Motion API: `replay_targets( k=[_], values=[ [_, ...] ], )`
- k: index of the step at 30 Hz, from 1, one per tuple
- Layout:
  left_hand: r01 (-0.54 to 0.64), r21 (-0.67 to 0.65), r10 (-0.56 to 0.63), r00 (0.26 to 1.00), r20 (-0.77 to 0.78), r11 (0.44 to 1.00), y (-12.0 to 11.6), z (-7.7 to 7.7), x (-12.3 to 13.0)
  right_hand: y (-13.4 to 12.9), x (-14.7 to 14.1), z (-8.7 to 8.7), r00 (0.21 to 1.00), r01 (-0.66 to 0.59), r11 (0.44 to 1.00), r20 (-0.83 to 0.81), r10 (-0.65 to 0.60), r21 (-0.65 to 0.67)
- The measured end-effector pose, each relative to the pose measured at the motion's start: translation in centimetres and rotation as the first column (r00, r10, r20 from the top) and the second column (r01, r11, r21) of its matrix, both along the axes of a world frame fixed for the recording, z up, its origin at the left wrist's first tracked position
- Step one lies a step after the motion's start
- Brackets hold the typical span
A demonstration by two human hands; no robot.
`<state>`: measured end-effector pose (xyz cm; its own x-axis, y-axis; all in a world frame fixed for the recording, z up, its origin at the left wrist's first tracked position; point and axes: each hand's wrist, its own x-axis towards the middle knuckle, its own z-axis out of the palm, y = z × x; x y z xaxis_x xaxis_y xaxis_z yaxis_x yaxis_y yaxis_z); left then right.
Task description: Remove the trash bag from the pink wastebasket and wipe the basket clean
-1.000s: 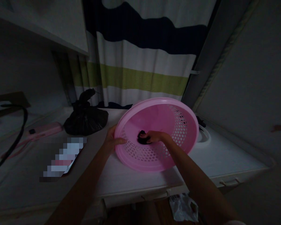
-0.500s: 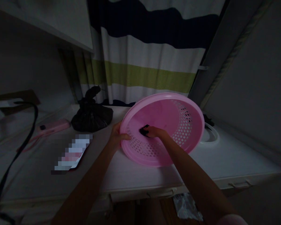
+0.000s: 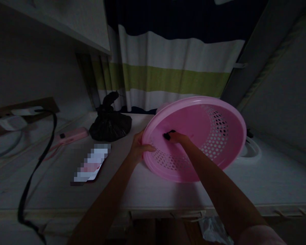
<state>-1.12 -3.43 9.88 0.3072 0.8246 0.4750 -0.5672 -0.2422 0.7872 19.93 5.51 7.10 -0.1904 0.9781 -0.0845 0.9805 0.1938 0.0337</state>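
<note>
A pink plastic basket (image 3: 199, 124) with perforated sides is tipped on the desk, its wide mouth facing me. My left hand (image 3: 139, 148) grips its left rim, thumb over the inner edge and fingers behind. Inside the basket, my right hand (image 3: 176, 137) is closed on a small black cloth (image 3: 166, 136) pressed to the inner surface. Much of the cloth is hidden under the fingers.
Left on the white desk (image 3: 132, 190) are a knotted black plastic bag (image 3: 111, 126), a phone (image 3: 93, 166) and a pink device with a strap (image 3: 73, 135). A black cable (image 3: 35, 170) hangs at the left. Beyond the basket lies a white ring-shaped object (image 3: 255, 154). A striped curtain (image 3: 178, 80) hangs behind.
The view has swung a little left, so everything sits further right. Within the basket, my right hand and the cloth have shifted slightly upward; my left hand keeps its hold on the rim.
</note>
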Motion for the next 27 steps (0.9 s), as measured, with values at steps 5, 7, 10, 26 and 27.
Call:
replay_targets(
  k=[5, 7, 10, 26, 27],
  values=[
    [-0.014, -0.026, 0.014, 1.0, 0.013, 1.0, 0.1, -0.1, -0.1, -1.0, -1.0, 0.2, 0.998, 0.043, 0.997, 0.04, -0.04, -0.063],
    [-0.024, -0.039, 0.024, 1.0, 0.009, 0.999, 0.2, -0.2, -0.1, -1.7, -1.6, 0.3, 0.998, 0.05, 0.996, 0.046, -0.046, -0.08],
    [-0.039, -0.056, 0.039, 0.999, 0.006, 0.998, 0.2, -0.2, -0.1, -3.2, -1.8, 0.7, 1.0, 0.0, 0.994, 0.023, 0.003, -0.112],
    [-0.123, -0.093, 0.119, 0.992, -0.042, 0.988, -0.3, -0.3, 0.1, -8.1, 2.2, 0.5, 0.997, -0.073, 0.995, 0.021, 0.075, -0.063],
    [-0.127, -0.093, 0.123, 0.991, -0.042, 0.988, -0.4, -0.3, 0.2, -7.7, 2.5, 0.4, 0.998, -0.038, 0.998, 0.039, 0.04, -0.044]
  ],
)
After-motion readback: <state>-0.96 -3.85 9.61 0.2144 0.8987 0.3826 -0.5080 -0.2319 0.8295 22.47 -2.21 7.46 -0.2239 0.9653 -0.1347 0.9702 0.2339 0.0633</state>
